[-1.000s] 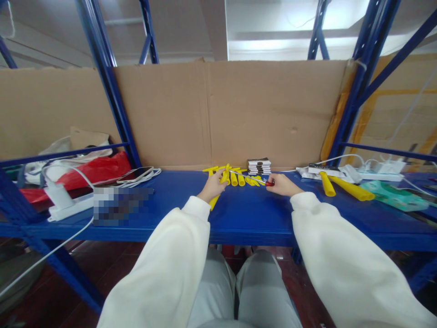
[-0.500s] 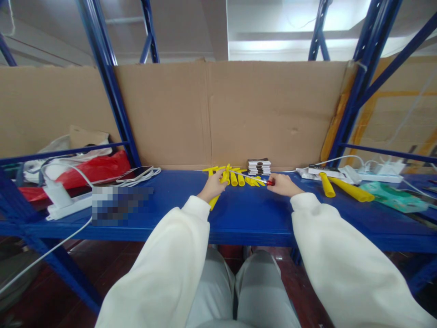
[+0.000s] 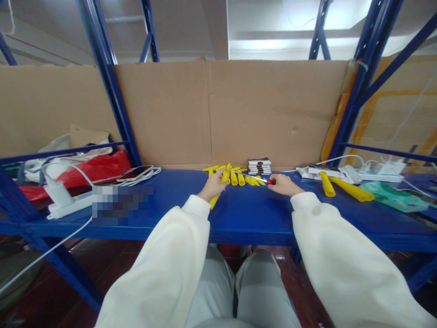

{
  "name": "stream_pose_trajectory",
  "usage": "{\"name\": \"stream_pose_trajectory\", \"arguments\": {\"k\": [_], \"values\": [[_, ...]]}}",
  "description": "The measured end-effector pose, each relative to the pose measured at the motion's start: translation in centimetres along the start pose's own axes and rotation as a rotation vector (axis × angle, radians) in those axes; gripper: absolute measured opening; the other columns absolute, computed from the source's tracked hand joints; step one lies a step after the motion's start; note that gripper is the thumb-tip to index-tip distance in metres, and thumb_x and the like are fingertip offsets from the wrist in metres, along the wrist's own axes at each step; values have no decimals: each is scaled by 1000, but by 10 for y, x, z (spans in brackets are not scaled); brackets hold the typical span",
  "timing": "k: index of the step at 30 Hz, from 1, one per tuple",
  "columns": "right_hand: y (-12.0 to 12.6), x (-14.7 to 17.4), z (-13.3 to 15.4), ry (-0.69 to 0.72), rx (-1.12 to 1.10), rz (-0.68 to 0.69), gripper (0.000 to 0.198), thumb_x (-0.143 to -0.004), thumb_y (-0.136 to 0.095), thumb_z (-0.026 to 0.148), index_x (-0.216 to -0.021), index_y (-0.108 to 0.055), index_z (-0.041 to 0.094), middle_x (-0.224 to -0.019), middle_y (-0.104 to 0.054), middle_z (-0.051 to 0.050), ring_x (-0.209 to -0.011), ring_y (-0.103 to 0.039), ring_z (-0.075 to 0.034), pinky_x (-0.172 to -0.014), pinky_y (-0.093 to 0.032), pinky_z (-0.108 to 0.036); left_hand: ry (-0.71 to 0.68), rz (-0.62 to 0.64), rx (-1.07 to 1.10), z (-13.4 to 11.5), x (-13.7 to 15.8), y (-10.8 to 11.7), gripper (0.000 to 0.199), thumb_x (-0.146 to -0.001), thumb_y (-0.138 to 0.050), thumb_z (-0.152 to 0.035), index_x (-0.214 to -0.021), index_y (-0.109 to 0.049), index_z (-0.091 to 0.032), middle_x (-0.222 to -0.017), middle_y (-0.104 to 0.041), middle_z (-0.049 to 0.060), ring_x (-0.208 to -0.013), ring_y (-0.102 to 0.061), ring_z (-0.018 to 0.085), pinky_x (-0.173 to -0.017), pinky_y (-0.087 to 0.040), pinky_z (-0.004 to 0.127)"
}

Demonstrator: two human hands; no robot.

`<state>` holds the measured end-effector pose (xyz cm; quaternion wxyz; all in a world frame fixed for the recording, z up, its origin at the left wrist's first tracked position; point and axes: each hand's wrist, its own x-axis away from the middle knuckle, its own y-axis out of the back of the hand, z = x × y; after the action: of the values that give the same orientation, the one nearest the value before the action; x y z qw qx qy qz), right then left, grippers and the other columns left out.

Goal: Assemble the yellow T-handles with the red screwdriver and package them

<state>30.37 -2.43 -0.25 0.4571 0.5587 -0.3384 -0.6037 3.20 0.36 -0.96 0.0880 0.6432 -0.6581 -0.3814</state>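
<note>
My left hand [image 3: 213, 186] is closed around a yellow plastic piece [image 3: 214, 202], whose tube-like end sticks out below the fingers. In my right hand [image 3: 284, 184] is a screwdriver [image 3: 271, 181] with a red handle, gripped at the handle. Its metal shaft points left, and the tip reaches the yellow plastic by my left fingers; the exact contact is too small to make out. Several yellow tube-shaped pieces [image 3: 241, 178] lie just behind the shaft. Smaller yellow parts [image 3: 251, 181] are spread nearer my right hand.
A stack of small printed boxes or booklets [image 3: 259, 166] stands against the cardboard panel [image 3: 273, 114]. On the right lie two yellow tubes [image 3: 353, 189], a green plastic bag [image 3: 392, 196] and a power strip [image 3: 382, 176]. Cables, another power strip [image 3: 70, 206] and a red bag [image 3: 97, 171] are on the left.
</note>
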Motion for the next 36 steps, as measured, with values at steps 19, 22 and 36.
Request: {"name": "stream_pose_trajectory", "arguments": {"k": [19,22,36], "values": [[-4,1,1,-6,-70,-2,8,-72,-65,21,-74,-58,23,-74,-71,-2,-71,-66,-18,-62,-41,-24,46,2,-15,-12,7,3,60,-85,-63,-9,-144,-53,-16,-126,-66,14,-52,-62,6,-63,-59,25],[-5,1,0,2,-96,29,10,-73,-64,19,-70,-55,22,-69,-69,-1,-65,-64,-16,-61,-41,-24,45,8,-16,-11,6,2,61,-84,-62,-9,-145,-52,-16,-127,-66,14,-52,-62,6,-62,-59,25],[-3,1,2,7,-85,47,7,-72,-65,19,-70,-59,21,-69,-70,-2,-67,-65,-18,-63,-44,-25,20,18,-23,-7,5,3,60,-85,-61,-11,-145,-52,-16,-129,-65,17,-53,-63,7,-64,-59,26]]}}
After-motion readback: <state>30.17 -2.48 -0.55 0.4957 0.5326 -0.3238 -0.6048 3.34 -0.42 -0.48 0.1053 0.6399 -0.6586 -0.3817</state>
